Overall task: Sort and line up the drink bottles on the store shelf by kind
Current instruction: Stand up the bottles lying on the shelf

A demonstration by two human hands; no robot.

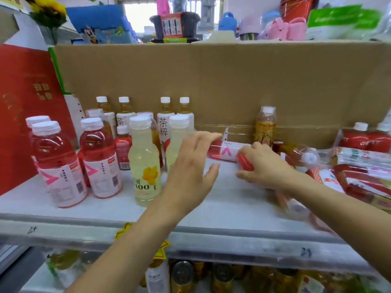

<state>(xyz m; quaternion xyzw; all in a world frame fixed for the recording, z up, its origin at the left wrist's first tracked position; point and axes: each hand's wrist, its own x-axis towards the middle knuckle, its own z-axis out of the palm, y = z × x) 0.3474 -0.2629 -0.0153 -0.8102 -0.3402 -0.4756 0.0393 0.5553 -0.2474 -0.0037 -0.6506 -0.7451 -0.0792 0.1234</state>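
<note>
- A pink bottle (227, 150) with a white chevron label lies on its side on the shelf (211, 210), between the two hands
- The right hand (264, 166) curls its fingers round the bottle's near end, gripping it
- The left hand (190, 166) is spread wide with straight fingers and holds nothing; its fingertips are at the bottle's far end, and I cannot tell whether they touch it
- Just left of the left hand stand two pale yellow bottles (145, 163), then upright pink bottles (59, 166); white-capped tea bottles (165, 115) stand behind them
- Behind the right hand an amber bottle (264, 125) stands upright
- Right of the right hand red-labelled bottles (359, 178) lie heaped
- A cardboard sheet (211, 81) backs the shelf
</note>
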